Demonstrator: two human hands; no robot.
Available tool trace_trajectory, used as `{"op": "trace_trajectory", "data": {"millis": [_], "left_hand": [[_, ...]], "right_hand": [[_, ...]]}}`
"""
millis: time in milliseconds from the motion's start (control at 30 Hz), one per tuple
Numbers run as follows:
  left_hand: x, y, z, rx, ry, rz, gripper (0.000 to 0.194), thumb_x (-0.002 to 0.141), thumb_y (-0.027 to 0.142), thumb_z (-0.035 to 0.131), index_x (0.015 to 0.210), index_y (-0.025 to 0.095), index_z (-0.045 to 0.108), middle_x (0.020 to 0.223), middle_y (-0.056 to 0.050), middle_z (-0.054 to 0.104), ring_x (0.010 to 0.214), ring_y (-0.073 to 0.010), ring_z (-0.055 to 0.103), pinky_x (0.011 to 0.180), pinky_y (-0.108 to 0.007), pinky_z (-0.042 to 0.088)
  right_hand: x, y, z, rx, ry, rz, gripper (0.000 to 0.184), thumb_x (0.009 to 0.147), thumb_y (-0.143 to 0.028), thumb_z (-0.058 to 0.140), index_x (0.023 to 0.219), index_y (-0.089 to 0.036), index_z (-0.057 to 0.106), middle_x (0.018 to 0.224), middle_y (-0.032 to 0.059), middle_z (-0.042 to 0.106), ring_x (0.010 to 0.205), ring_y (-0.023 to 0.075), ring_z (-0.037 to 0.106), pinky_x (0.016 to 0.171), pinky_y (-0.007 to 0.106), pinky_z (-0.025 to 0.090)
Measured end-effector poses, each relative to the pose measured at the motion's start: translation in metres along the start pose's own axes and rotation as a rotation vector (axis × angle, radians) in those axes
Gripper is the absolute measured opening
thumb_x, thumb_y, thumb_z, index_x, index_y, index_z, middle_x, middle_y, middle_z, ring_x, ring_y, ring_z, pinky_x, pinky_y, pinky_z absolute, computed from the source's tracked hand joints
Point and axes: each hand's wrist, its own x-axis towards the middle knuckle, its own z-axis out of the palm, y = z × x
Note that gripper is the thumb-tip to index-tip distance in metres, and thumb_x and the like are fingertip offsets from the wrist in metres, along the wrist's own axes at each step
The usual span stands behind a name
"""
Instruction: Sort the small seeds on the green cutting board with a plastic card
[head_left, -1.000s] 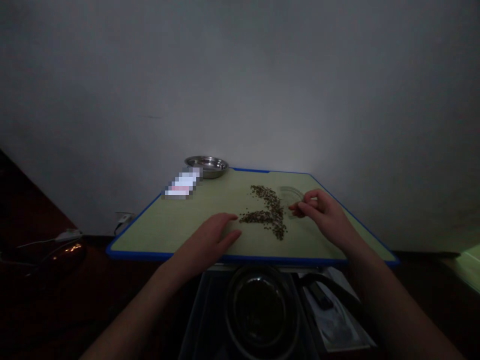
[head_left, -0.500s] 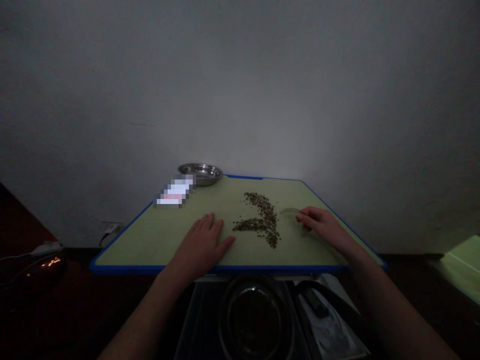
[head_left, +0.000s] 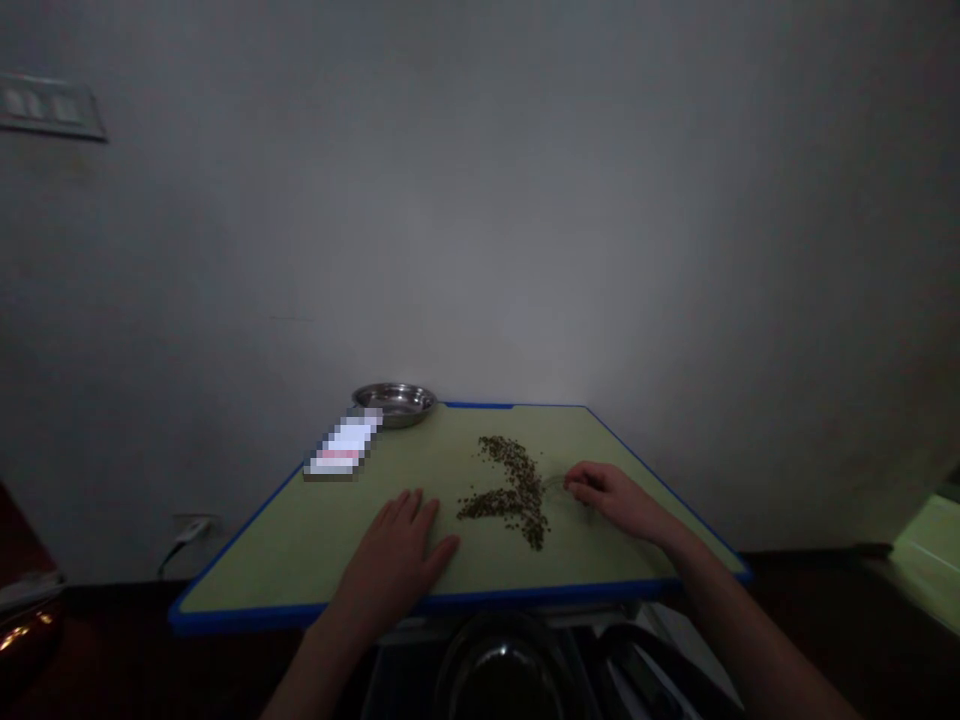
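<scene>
A heap of small brown seeds or grains (head_left: 517,492), spread in a rough branching shape, lies on the pale green tabletop (head_left: 300,560). Just right of it, my right hand (head_left: 611,492) has its fingers pinched on a clear, thin, curved-edged piece (head_left: 553,484). That piece reaches the right border of the seeds; its full shape is too faint to make out. My left hand (head_left: 397,545) rests palm down on the table to the left of the seeds, fingers spread, apart from them and holding nothing.
A shallow steel bowl (head_left: 395,404) stands at the back left, with a blurred-out bright phone-like object (head_left: 343,445) before it. The table has a blue edge (head_left: 525,596). Below its front is a dark round pot-like object (head_left: 502,665). A wall rises behind.
My view has tilted upward, so the table sits lower. My right hand has moved left, bringing the clear piece up to the seeds. The left hand stays flat on the table.
</scene>
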Motion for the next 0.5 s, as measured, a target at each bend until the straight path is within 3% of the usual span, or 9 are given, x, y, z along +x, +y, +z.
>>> {"op": "trace_trajectory", "data": {"millis": [267,500], "left_hand": [[0.000,-0.002,-0.002,-0.004,-0.030,-0.042,0.059,0.088,0.049,0.041,0.131,0.011,0.053,0.143,-0.020,0.043,0.133,-0.0328,0.039,0.109,-0.051,0.031],[-0.002,0.002,-0.009,-0.002,-0.077,-0.055,0.059,0.089,0.046,0.041,0.133,0.010,0.051,0.144,-0.020,0.041,0.134,-0.0327,0.037,0.110,-0.051,0.029]], "right_hand": [[-0.003,0.007,0.016,0.016,0.031,0.034,0.024,0.084,-0.038,0.046,0.070,-0.020,0.051,0.061,-0.0026,0.048,0.057,0.0138,0.045,0.053,0.026,0.037],[-0.003,0.018,0.030,0.063,0.157,0.080,0.027,0.084,-0.042,0.045,0.074,-0.019,0.055,0.060,-0.0023,0.048,0.057,0.0156,0.046,0.054,0.028,0.038]]}}
